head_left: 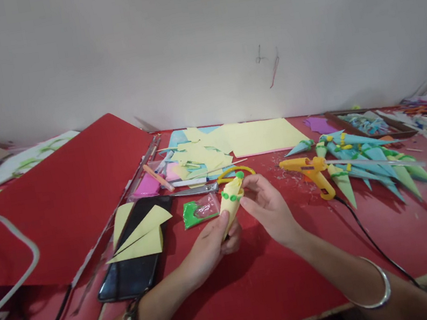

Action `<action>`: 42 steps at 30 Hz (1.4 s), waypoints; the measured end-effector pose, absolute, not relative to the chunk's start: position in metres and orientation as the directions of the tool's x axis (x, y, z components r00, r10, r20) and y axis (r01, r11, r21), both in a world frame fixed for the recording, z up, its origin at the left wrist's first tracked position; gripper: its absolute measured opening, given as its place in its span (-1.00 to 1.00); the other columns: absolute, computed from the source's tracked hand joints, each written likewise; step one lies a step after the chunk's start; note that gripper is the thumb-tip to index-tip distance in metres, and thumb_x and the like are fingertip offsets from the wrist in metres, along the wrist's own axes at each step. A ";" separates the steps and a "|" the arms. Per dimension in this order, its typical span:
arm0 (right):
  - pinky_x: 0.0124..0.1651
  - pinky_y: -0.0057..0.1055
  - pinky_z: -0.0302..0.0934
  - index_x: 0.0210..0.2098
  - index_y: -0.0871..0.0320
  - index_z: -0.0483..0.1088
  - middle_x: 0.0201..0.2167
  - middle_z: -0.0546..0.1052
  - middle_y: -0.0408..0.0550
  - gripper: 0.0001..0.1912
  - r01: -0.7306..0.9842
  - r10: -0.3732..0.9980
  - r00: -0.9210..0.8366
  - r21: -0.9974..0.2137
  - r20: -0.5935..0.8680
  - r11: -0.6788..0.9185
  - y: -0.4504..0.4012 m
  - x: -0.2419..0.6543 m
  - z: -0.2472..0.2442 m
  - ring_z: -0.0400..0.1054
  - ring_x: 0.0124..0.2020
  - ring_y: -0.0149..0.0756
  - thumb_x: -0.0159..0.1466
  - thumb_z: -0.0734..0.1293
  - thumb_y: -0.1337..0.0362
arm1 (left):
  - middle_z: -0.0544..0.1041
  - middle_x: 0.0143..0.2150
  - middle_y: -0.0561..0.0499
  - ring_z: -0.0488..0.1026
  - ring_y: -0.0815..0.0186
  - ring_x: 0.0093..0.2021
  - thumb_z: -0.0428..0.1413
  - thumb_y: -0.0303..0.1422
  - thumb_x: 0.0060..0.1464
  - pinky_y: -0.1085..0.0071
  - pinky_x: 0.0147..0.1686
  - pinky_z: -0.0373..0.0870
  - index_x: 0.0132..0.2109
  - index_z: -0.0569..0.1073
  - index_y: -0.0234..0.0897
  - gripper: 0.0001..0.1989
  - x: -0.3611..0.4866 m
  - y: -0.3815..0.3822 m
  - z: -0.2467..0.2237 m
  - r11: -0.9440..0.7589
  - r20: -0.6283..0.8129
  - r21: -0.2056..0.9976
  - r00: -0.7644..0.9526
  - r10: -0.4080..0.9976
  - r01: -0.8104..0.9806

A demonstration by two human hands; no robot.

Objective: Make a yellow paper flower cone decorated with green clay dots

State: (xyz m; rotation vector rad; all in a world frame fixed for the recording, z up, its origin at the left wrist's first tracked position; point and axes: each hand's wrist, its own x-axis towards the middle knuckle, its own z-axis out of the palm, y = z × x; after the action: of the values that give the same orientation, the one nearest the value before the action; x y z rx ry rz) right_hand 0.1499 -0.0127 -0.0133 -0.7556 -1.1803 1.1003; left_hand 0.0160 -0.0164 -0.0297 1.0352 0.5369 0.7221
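My left hand [212, 239] is closed round a small yellow paper cone [231, 212], tilted up over the red table. A row of green dots runs round the cone near its wide end, and a green blob [239, 175] sits at its upper tip. My right hand [267, 208] is at the cone's right side, its thumb and bent forefinger at the edge by the green dots. Just left lie a bag of green clay [192, 214] and a pink packet [207, 205]. Behind the cone are scissors with yellow handles [235, 169].
A yellow glue gun [308, 168] lies to the right, its cord trailing to the front edge. Beyond it are piled blue and green paper cones [364, 156]. Yellow paper pieces [144, 236] rest on a black phone [125, 278]. A red board [79, 188] leans at left.
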 end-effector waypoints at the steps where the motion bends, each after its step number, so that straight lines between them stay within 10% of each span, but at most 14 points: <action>1: -0.21 -0.44 0.23 -0.36 0.09 0.22 -0.34 0.36 -0.17 -0.84 -0.261 0.944 0.014 -0.910 0.330 0.322 -0.013 0.150 -0.013 0.30 -0.28 -0.42 0.07 0.30 0.33 | 0.03 -0.70 0.22 -0.11 0.48 -0.65 -0.10 0.01 0.05 0.46 -0.61 -0.17 -0.52 0.14 -0.26 -0.57 0.016 -0.016 -0.030 0.317 -0.061 0.908 0.662 0.747 -0.275; 22: -0.24 -0.46 0.20 -0.38 0.10 0.23 -0.38 0.35 -0.19 -0.85 -0.248 0.956 -0.035 -0.929 0.291 0.274 -0.014 0.151 -0.016 0.28 -0.33 -0.44 0.07 0.30 0.36 | 0.18 -0.69 0.18 0.03 0.55 -0.75 -0.06 0.10 -0.09 0.57 -0.78 -0.09 -0.53 0.21 -0.29 -0.51 0.016 -0.024 -0.019 0.221 -0.241 0.969 0.612 0.753 0.109; 42: -0.14 -0.33 0.25 -0.19 0.03 0.19 -0.20 0.35 -0.07 -0.74 -0.219 0.964 -0.053 -0.945 0.261 0.243 -0.016 0.145 -0.015 0.28 -0.14 -0.31 0.14 0.26 0.15 | 0.34 -0.64 0.15 0.35 0.40 -0.67 0.05 -0.09 -0.06 0.49 -0.63 0.24 -0.51 0.24 -0.28 -0.66 0.020 -0.021 -0.018 0.327 -0.244 0.939 0.463 0.852 -0.107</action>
State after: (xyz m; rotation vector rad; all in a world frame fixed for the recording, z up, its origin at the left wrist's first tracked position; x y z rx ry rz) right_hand 0.1454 -0.0164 -0.0146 -0.8277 -1.2197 1.1687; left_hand 0.0204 -0.0206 -0.0175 1.0475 0.8737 0.7457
